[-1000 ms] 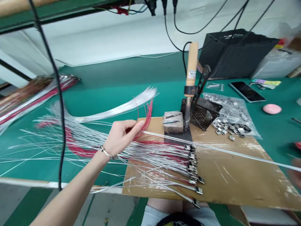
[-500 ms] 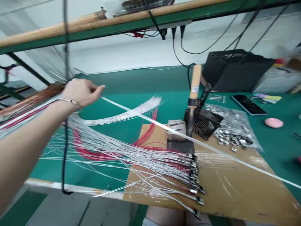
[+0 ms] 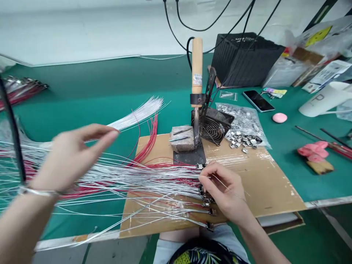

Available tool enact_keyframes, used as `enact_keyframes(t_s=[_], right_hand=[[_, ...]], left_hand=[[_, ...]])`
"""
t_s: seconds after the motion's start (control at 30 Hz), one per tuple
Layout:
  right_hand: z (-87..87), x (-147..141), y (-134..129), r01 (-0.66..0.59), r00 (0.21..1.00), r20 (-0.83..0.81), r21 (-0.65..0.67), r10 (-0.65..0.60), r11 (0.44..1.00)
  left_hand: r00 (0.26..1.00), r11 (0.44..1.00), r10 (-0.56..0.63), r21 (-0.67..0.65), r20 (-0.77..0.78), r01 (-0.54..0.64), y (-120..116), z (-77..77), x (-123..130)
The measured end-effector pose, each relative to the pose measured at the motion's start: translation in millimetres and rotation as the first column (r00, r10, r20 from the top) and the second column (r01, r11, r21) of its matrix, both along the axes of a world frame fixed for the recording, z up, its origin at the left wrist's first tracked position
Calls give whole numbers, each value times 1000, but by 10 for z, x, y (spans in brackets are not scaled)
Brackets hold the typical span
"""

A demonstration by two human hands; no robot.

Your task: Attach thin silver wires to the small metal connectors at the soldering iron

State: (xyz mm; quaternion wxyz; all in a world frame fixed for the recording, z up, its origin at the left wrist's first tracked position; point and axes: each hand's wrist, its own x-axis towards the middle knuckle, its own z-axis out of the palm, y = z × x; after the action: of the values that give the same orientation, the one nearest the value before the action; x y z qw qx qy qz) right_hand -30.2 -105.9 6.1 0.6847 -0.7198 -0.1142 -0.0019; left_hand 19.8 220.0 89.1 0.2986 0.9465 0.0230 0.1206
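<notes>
My left hand (image 3: pixel 78 156) hovers over the left part of the wire bundle, thumb and fingers drawn together. Whether a wire is between those fingertips cannot be made out. At the connector ends my right hand (image 3: pixel 227 190) pinches a thin pale wire (image 3: pixel 220 182) that trails back over the palm. Beneath both hands runs a long bundle of white wires (image 3: pixel 154 178), with red wires (image 3: pixel 150 141) among them. Small metal connectors (image 3: pixel 209 226) at the wires' right ends lie in a row on the brown board (image 3: pixel 264 183); my right hand covers some.
A wooden-handled soldering iron (image 3: pixel 197 66) stands upright in its holder, beside a stained block (image 3: pixel 182 138) and a black fan (image 3: pixel 213 126). Loose connectors spill from a plastic bag (image 3: pixel 242 117). Farther right are a phone (image 3: pixel 258 101), a white cup (image 3: pixel 326 99) and a brush (image 3: pixel 316 156).
My left hand has moved lower and nearer. My right hand has come into view by the connectors. The view has turned right and down, and the long white strand across the board is out of sight.
</notes>
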Motion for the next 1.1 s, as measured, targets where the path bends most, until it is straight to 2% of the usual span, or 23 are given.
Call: enact_keyframes(t_s=[0.07,0.13,0.17,0.23,0.3,0.43,0.57,0.77,0.93,1.1], right_hand=[[12,-8,6,-5,1000,-6,-5,5,1000],[24,-7,12,-4,1000,-15,-7,4,1000],[32,-5,18,-4,1000,-18,-9,4,1000],[48,-1,34,-2,1000,-25,-16,1,1000],[64,-2,50,0,1000,-28,-27,-1,1000],[78,-14,70,12,997,-77,-42,-15,999],[75,-25,73,22,991,-133,-4,-22,1000],[63,-26,63,65,987,-145,-6,-65,998],[73,-18,66,33,981,-192,25,-28,999],[99,-23,110,37,990,-140,11,-35,999]], left_hand=[[992,994,-79,-78,-98,71,-336,-218,-222],[970,943,-212,-287,-120,170,-706,-383,-400],[956,916,-269,-338,-118,216,-872,-438,-465],[934,887,-345,-358,-93,292,-1124,-503,-544],[920,872,-379,-371,-99,320,-1262,-531,-566],[928,838,-354,-479,-117,259,-1326,-554,-548],[931,796,-335,-572,-143,198,-1336,-548,-554],[945,774,-298,-613,-135,157,-1336,-501,-572],[911,705,-372,-692,-175,155,-1312,-468,-561],[902,713,-376,-688,-210,137,-1359,-467,-574]])
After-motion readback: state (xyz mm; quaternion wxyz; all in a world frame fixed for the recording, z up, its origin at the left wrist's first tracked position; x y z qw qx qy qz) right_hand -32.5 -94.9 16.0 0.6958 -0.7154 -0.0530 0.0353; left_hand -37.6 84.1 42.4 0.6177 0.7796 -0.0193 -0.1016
